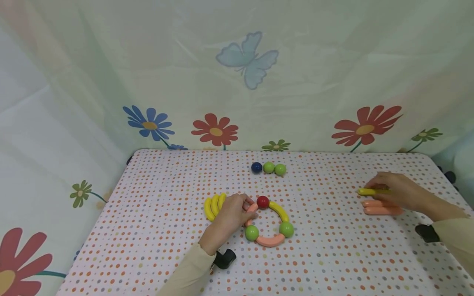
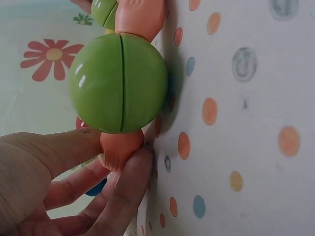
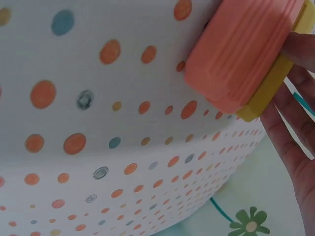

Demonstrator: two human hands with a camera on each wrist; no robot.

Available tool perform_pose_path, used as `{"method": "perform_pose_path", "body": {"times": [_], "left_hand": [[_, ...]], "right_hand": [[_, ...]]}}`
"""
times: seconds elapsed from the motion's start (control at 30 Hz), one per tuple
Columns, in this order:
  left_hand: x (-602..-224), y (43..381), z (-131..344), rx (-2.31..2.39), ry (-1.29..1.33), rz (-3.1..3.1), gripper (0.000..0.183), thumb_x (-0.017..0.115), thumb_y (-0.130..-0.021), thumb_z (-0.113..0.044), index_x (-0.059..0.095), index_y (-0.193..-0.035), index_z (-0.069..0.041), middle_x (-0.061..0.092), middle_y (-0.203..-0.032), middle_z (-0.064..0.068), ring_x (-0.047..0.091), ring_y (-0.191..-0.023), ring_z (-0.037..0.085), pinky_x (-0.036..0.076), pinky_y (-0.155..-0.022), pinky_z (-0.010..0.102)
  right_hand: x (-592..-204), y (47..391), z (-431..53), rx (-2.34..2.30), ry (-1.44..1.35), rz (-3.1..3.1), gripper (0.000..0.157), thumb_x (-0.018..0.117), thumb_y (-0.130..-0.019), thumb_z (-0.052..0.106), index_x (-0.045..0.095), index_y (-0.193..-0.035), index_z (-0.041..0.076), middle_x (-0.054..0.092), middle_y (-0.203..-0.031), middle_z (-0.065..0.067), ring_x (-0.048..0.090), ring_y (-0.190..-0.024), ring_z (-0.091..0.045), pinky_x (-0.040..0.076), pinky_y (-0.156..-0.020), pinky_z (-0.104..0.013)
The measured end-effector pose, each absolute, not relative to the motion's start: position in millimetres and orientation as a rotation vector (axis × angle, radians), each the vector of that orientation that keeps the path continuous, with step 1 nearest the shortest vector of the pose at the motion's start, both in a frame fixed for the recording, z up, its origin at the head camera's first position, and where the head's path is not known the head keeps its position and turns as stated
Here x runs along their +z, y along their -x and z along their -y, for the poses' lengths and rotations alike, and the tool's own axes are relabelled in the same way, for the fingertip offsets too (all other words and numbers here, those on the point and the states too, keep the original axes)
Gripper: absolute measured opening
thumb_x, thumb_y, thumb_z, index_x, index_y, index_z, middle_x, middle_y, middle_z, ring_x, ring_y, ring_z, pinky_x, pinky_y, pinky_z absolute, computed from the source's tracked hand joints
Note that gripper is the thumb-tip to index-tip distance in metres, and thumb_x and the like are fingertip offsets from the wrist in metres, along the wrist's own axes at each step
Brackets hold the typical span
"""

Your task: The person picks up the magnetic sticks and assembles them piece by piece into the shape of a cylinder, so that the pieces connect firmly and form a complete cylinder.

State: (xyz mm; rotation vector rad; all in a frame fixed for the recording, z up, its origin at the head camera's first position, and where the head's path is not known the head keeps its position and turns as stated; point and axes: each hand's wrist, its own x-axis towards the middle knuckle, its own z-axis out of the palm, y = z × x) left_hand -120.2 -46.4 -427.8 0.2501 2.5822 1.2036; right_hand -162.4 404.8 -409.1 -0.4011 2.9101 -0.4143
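Observation:
My left hand pinches a salmon curved rod on the left side of a ring of toy pieces. In the left wrist view, thumb and fingers close on that rod, right at a green ball. A red ball, a yellow curved rod, two green balls and another salmon curved rod form the rest of the ring. At the far right my right hand holds a yellow rod between thumb and fingers. Salmon rods lie alongside it.
Several yellow curved rods lie just left of my left hand. A dark blue ball and two green balls sit in a row toward the back of the dotted table. Behind stands a flowered curtain.

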Motion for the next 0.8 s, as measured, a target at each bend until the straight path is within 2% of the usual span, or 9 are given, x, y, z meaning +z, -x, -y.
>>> {"method": "perform_pose_path", "body": {"times": [0.2,0.37,0.63,0.8], "left_hand": [[-427,120,47,1.209,-0.255,-2.585,0.027,0.086,-0.087,-0.007,0.071,-0.107,0.001,0.057,-0.084,0.003,0.055,-0.066,0.010,0.043,-0.057,0.018],[-427,121,46,1.215,-0.234,-2.565,0.026,0.085,-0.088,-0.007,0.071,-0.109,0.001,0.057,-0.084,0.003,0.055,-0.061,0.008,0.042,-0.055,0.017],[-427,120,46,1.212,-0.223,-2.573,0.026,0.085,-0.089,-0.008,0.071,-0.109,0.000,0.057,-0.085,0.003,0.054,-0.061,0.008,0.043,-0.055,0.018],[-426,119,46,1.225,-0.224,-2.564,0.026,0.084,-0.089,-0.007,0.071,-0.110,0.001,0.057,-0.087,0.004,0.054,-0.064,0.010,0.043,-0.056,0.018]], "right_hand": [[-408,165,-397,-0.415,0.464,-2.906,0.022,0.081,-0.081,-0.010,0.072,-0.101,-0.009,0.066,-0.088,-0.008,0.066,-0.084,-0.033,0.058,-0.078,-0.055],[-403,167,-374,-0.442,0.532,-2.889,0.021,0.082,-0.083,-0.004,0.074,-0.103,-0.006,0.066,-0.089,-0.003,0.065,-0.082,-0.023,0.058,-0.072,-0.041],[-379,167,-285,-0.638,0.800,-2.833,0.025,0.084,-0.085,-0.002,0.072,-0.107,0.001,0.067,-0.098,-0.001,0.066,-0.088,-0.020,0.061,-0.074,-0.039],[-370,162,-226,-0.925,0.916,-2.760,0.025,0.081,-0.088,-0.002,0.066,-0.107,0.005,0.068,-0.101,-0.001,0.068,-0.094,-0.020,0.061,-0.081,-0.041]]}}
